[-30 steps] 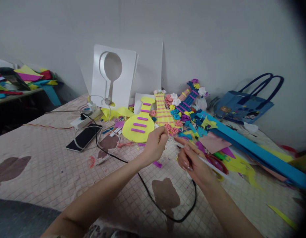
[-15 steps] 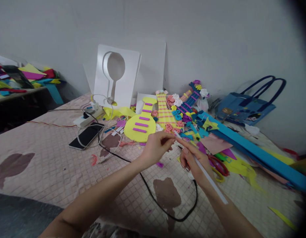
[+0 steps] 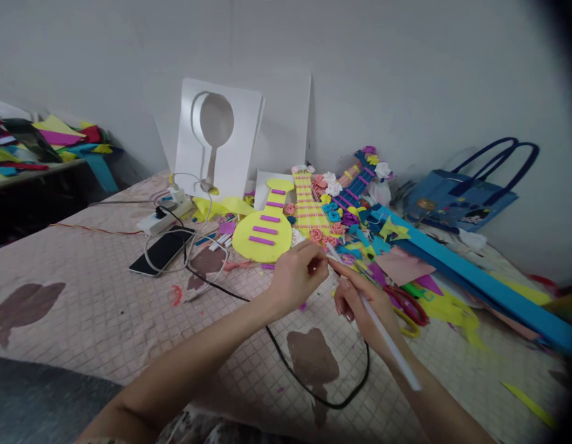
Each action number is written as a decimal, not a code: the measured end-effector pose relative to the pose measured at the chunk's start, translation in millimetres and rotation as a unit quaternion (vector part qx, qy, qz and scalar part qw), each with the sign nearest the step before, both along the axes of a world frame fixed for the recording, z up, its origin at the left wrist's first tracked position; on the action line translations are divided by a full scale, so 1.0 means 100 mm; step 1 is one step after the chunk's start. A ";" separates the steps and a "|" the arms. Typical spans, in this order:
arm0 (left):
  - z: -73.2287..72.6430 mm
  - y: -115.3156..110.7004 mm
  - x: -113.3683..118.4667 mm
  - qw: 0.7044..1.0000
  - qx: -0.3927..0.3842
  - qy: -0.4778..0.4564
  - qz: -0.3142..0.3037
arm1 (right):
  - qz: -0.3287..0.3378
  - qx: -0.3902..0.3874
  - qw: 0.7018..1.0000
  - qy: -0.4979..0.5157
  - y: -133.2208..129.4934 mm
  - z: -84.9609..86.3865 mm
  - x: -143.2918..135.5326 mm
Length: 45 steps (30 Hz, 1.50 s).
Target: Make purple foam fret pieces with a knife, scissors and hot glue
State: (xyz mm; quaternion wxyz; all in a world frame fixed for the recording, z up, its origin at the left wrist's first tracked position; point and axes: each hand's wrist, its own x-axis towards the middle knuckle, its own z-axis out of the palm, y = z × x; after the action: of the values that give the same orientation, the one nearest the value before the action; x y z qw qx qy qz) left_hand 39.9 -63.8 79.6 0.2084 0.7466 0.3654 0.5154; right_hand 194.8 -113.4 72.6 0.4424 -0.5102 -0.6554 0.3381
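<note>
My left hand [image 3: 300, 271] is closed in a pinch above the table, its fingertips next to those of my right hand; what it pinches is too small to make out. My right hand [image 3: 362, 302] is closed on a long white strip [image 3: 390, 342] that slants down over the wrist, its upper end near the fingertips. Behind my hands a yellow guitar-shaped cutout [image 3: 262, 237] with purple bars leans back. To its right stands a yellow strung piece [image 3: 308, 206] with paper flowers around it, then a blue one [image 3: 357, 188].
A phone [image 3: 160, 253], a power strip [image 3: 163, 219] and looping cables lie at the left. White boards [image 3: 244, 135] lean on the wall. Red-handled scissors [image 3: 413, 305], paper scraps, long blue strips [image 3: 475, 277] and a blue bag [image 3: 456, 197] are at the right. A black cable [image 3: 290, 370] curves below my hands.
My left hand's fingers have curled in more, and the hand has shifted slightly right. The white strip in my right hand has tilted a little, its lower end moving down and left.
</note>
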 end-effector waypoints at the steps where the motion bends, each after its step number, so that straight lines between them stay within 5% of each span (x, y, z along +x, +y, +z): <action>1: 0.00 -0.01 0.01 1.000 -0.012 -0.011 0.003 | 0.012 -0.017 0.998 0.058 0.00 -0.01 -0.01; 6: -0.02 0.03 -0.02 0.997 -0.073 -0.039 -0.002 | 0.052 -0.104 0.947 0.298 0.02 -0.03 -0.02; 11: -0.10 0.17 -0.18 0.992 -0.116 -0.036 0.042 | 0.053 -0.126 0.917 0.375 0.03 0.07 0.04; 18: -0.30 0.33 -0.26 0.984 -0.132 0.097 0.076 | 0.035 -0.094 0.943 0.317 0.04 0.06 0.12; 22: -0.35 0.34 -0.20 0.987 -0.107 0.118 0.010 | 0.018 -0.070 0.958 0.277 0.08 0.03 0.19; 25: -0.26 0.25 -0.11 0.995 -0.073 0.056 -0.049 | 0.005 -0.062 0.968 0.242 0.11 0.03 0.23; 29: -0.07 0.09 0.02 0.996 0.068 0.035 -0.035 | 0.003 -0.050 0.977 0.206 0.10 0.04 0.24; 36: -0.02 0.07 0.08 0.951 0.232 0.198 0.050 | -0.001 -0.039 0.982 0.186 0.04 0.03 0.22; 45: 0.08 0.05 0.08 0.886 0.290 0.350 0.088 | -0.041 -0.023 0.998 0.043 -0.01 0.11 0.18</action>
State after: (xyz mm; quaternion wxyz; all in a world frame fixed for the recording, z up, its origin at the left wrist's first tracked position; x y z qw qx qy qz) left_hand 48.4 -59.2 87.7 -0.2047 0.8704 0.3133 0.3199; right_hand 212.7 -114.0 83.6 0.4718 -0.5317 -0.6064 0.3563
